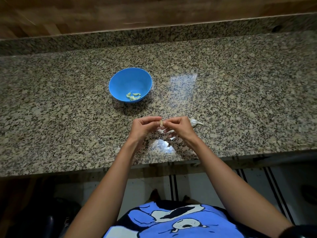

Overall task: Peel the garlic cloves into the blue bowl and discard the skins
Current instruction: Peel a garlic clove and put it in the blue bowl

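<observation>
A blue bowl (130, 78) stands on the granite counter with several peeled garlic cloves (133, 96) in its bottom. Nearer to me, my left hand (145, 127) and my right hand (178, 127) meet above the counter. Both pinch one pale garlic clove (161, 123) between their fingertips. Bits of white skin (161, 131) lie on the counter under my hands. Part of a garlic bulb (194, 122) lies just right of my right hand.
The granite counter (68, 109) runs the full width, with a raised granite backsplash and wooden wall behind. Its front edge lies close below my wrists. Bright light reflections show on the stone right of the bowl and under my hands.
</observation>
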The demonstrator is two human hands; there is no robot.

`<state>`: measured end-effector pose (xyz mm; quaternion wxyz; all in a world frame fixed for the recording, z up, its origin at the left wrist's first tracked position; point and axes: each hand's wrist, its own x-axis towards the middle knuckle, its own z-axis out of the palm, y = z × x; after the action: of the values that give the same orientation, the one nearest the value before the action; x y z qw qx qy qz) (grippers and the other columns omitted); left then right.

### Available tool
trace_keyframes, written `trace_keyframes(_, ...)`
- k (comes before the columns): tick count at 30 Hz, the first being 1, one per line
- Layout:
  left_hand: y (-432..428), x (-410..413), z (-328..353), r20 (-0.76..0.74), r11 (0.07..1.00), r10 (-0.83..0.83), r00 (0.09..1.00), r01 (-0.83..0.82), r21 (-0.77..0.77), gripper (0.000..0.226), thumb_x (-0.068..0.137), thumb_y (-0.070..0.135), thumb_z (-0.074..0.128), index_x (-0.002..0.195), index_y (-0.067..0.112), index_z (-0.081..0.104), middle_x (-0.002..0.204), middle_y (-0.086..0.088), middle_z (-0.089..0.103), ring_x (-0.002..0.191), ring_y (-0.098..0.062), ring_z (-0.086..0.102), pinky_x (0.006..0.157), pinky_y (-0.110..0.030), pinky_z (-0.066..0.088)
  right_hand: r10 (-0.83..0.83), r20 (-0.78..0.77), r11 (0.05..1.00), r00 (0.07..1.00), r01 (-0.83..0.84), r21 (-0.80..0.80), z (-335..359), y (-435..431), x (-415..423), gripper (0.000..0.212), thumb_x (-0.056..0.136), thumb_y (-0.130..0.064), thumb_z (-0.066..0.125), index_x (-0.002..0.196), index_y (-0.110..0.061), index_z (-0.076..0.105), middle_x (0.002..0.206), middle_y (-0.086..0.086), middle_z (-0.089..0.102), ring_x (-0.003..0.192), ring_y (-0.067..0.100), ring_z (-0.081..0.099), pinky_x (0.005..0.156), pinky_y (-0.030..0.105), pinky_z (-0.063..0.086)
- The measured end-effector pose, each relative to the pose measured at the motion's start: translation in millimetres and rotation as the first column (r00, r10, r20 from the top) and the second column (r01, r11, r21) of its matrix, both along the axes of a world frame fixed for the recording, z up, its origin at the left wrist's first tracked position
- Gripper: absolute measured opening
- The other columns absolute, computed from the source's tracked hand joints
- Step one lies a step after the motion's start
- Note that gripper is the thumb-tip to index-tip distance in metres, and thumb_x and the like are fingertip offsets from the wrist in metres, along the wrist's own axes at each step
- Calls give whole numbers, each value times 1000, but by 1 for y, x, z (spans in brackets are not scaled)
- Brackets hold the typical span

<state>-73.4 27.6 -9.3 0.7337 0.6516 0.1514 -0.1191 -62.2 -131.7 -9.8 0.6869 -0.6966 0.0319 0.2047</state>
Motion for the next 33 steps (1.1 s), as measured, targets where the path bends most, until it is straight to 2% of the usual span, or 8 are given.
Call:
trace_keyframes(5, -11, -4, 1, 27, 998, 44, 999, -45, 47, 20, 77, 2, 71, 98, 3, 71, 92, -7, 73, 80, -15, 70, 68, -20, 54, -72, 190, 968, 979, 114, -221, -9, 8, 0, 4, 82, -12, 69, 80, -14, 72, 71, 7, 71, 61, 16, 66, 49, 22, 52)
trace_keyframes(8, -14, -4, 0, 38, 996, 43, 998, -45, 76, 28, 75, 7, 75, 102, 2, 70, 93, -8, 73, 82, -16, 71, 71, -21, 55, -105, 237, 955, 966, 164, -247, -12, 11, -2, 7, 81, -17, 71, 83, -12, 73, 71, 1, 70, 64, 15, 68, 54, 22, 53)
trace_keyframes(11, -13, -3, 0, 2, 998, 65, 998, -65, 9, 28, 74, 6, 76, 101, 3, 70, 92, -9, 74, 86, -21, 71, 76, -26, 56, -138, 207, 969, 969, 175, -175, -11, 11, -4, 5, 81, -15, 70, 83, -11, 72, 70, 1, 69, 63, 13, 65, 52, 18, 50)
trace_keyframes(17, -12, -1, 0, -99, 946, 130, 987, -153, -286, 22, 75, -8, 67, 97, -3, 68, 90, -15, 72, 79, -23, 71, 70, -23, 58, -186, 20, 982, 982, 186, -22, -7, 10, -2, 10, 87, -10, 61, 85, -5, 70, 75, 9, 68, 61, 14, 60, 48, 24, 46)
trace_keyframes(19, -11, 0, -2, -109, 942, 139, 984, -165, -291, 21, 76, -10, 65, 96, -5, 68, 91, -16, 71, 78, -22, 70, 71, -24, 59, -183, -27, 983, 983, 183, 4, -6, 9, -2, 16, 90, -10, 54, 83, -5, 67, 75, 8, 66, 59, 16, 59, 43, 21, 45)
trace_keyframes(24, -12, -3, -4, 40, 994, 40, 998, -44, 96, 24, 76, -4, 70, 99, 1, 70, 93, -7, 73, 86, -18, 69, 76, -24, 57, -137, 53, 984, 989, 142, -106, -12, 7, -3, 7, 88, -15, 62, 90, -12, 67, 83, 7, 70, 69, 25, 68, 50, 32, 52)
trace_keyframes(29, -14, -3, -10, 212, 904, -64, 975, -33, 426, 29, 77, 6, 74, 105, 9, 68, 92, -4, 71, 85, -12, 69, 76, -22, 56, -136, 35, 983, 990, 139, -118, -13, 8, -4, 4, 82, -13, 69, 85, -12, 71, 82, 7, 72, 64, 16, 67, 49, 27, 52)
trace_keyframes(33, -16, -5, -13, 245, 883, -66, 967, -57, 465, 27, 77, 7, 75, 103, 10, 69, 92, -3, 72, 85, -12, 69, 76, -23, 57, -154, -25, 987, 988, 153, -58, -12, 7, -3, 6, 83, -9, 67, 87, -6, 71, 82, 10, 71, 61, 16, 62, 44, 22, 50)
